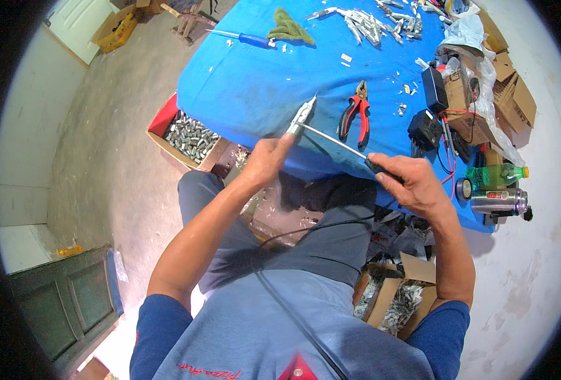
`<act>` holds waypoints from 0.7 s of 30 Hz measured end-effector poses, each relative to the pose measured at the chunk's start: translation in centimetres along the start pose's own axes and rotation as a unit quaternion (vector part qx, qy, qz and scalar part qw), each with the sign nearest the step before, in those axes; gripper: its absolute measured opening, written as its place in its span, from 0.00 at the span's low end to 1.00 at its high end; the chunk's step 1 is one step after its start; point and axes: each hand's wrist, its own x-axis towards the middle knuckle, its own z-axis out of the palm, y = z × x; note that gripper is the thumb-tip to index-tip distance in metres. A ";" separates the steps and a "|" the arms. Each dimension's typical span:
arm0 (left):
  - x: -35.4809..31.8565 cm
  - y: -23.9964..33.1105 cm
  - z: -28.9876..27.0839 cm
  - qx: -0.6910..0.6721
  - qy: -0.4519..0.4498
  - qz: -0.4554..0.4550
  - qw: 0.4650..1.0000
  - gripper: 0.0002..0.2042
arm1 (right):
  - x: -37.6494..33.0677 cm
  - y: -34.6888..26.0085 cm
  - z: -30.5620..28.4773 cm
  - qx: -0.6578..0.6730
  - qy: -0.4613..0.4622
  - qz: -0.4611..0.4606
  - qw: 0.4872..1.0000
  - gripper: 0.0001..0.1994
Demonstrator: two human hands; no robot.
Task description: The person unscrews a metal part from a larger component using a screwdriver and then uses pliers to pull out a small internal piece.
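Pliers (pixel 364 113) on table (pixel 230 88) — right of held part (pixel 304 114), rag (pixel 290 28) behind both, pieces (pixel 192 137) in box (pixel 165 116) left of table

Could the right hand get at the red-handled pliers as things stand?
Probably yes: the pliers lie uncovered on the blue cloth, near the right hand. But that hand holds a screwdriver, so it would likely need freeing first.

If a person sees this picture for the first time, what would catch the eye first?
Probably the bright blue cloth, across the upper middle. Near its front edge, the left hand holds a silvery piece, and the right hand holds a dark-handled screwdriver that reaches it. Red-handled pliers lie right of that piece.
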 end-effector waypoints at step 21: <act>-0.9 1.1 -0.8 0.094 0.036 0.043 0.994 0.31 | -3.4 2.1 5.8 0.487 -0.011 0.322 0.812 0.20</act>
